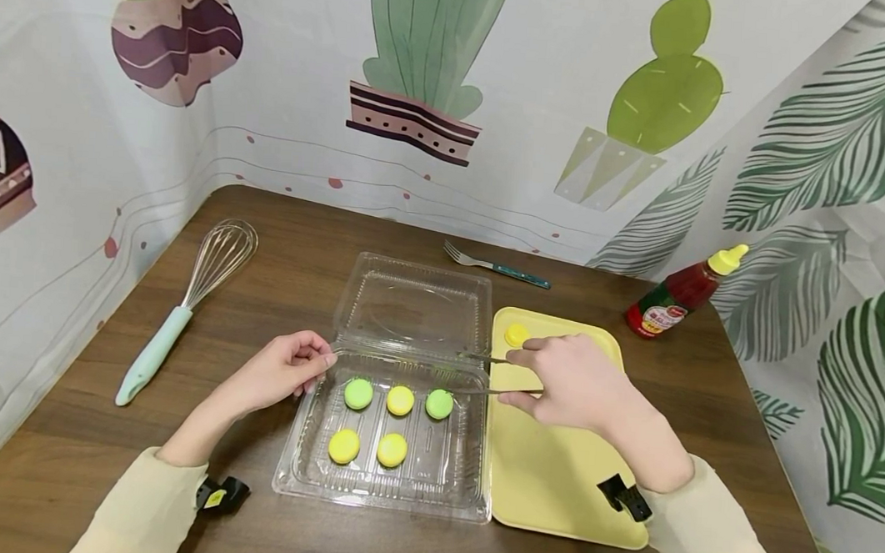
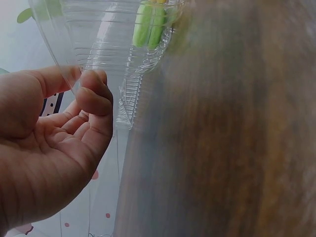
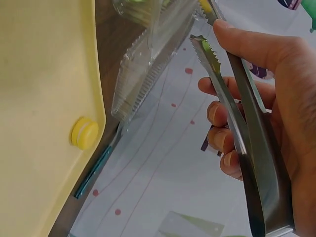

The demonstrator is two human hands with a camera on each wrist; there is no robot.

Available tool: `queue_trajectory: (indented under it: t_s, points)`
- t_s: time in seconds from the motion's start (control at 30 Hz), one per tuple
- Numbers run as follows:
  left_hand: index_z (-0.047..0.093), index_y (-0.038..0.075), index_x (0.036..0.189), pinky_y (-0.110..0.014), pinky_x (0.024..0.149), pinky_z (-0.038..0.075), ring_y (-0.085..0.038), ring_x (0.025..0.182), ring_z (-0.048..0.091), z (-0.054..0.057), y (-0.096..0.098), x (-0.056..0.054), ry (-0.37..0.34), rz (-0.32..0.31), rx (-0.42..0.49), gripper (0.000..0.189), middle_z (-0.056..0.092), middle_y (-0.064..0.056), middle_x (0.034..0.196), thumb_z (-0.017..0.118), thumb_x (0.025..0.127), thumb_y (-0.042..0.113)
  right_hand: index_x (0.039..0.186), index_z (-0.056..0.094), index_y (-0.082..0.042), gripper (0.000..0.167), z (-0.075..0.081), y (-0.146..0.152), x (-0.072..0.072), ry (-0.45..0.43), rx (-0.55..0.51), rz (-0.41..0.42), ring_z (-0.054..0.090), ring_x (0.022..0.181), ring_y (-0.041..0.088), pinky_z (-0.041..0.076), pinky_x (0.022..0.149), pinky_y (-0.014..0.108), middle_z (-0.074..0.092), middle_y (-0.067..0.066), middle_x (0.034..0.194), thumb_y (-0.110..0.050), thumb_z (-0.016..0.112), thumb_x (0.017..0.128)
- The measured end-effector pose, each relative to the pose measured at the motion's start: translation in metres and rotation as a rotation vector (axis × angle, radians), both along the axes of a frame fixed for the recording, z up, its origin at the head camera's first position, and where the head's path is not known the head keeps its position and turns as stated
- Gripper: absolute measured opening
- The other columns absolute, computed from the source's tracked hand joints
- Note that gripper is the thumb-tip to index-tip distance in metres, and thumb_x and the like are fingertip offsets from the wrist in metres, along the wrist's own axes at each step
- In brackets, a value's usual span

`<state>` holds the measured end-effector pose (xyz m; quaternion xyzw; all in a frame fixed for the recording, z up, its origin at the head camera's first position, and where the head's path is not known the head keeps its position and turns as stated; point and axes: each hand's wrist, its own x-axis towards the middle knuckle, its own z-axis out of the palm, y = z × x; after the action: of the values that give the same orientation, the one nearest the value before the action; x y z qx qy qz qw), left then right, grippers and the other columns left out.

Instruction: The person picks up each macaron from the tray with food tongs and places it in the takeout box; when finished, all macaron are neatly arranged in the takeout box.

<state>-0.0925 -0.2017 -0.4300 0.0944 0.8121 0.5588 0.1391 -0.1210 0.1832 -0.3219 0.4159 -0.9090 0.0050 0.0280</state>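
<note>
My left hand (image 1: 280, 372) pinches the left rim of a clear plastic container (image 1: 381, 500), near its hinge. The hinged lid (image 1: 414, 300) lies folded back behind it. Inside sit two green macarons (image 1: 358, 394) and a yellow macaron (image 1: 400, 400) in the back row, with two yellow ones in front. My right hand (image 1: 576, 379) holds metal tongs (image 3: 269, 187) with serrated tips. Their tips stand apart with nothing between them, reaching over the container's right side near the right green macaron (image 1: 439, 404). Another yellow macaron (image 3: 85, 133) lies on the yellow tray (image 1: 551, 491).
A whisk (image 1: 157, 349) with a pale green handle lies on the left of the wooden table (image 1: 278, 255). Behind the container is a fork (image 1: 518, 274) with a teal handle. A red sauce bottle (image 1: 670, 301) with a yellow cap stands at the back right, beyond the tray.
</note>
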Motion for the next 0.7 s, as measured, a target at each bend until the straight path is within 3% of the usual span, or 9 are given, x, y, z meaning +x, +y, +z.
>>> queue_trajectory:
  t_s: [0.37, 0.7]
  points:
    - [0.057, -0.006, 0.103, -0.028, 0.050, 0.047, -0.014, 0.056, 0.052, 0.001, 0.000, 0.001, -0.011, 0.003, 0.008, 0.022, 0.055, -0.006, 0.068, 0.061, 0.101, 0.015, 0.098, 0.074, -0.015, 0.041, -0.002, 0.027, -0.023, 0.087, -0.083, -0.040, 0.048, 0.054, 0.004, 0.041, 0.047, 0.029, 0.059, -0.011, 0.075, -0.050, 0.081, 0.078]
    - [0.057, -0.006, 0.104, -0.028, 0.050, 0.047, -0.014, 0.056, 0.052, 0.002, 0.000, 0.001, -0.008, 0.001, 0.004, 0.023, 0.055, -0.006, 0.068, 0.061, 0.101, 0.016, 0.106, 0.076, -0.008, 0.047, -0.013, 0.052, -0.043, 0.065, -0.096, -0.151, 0.062, 0.064, 0.015, 0.046, 0.049, 0.034, 0.071, 0.001, 0.090, -0.046, 0.081, 0.079]
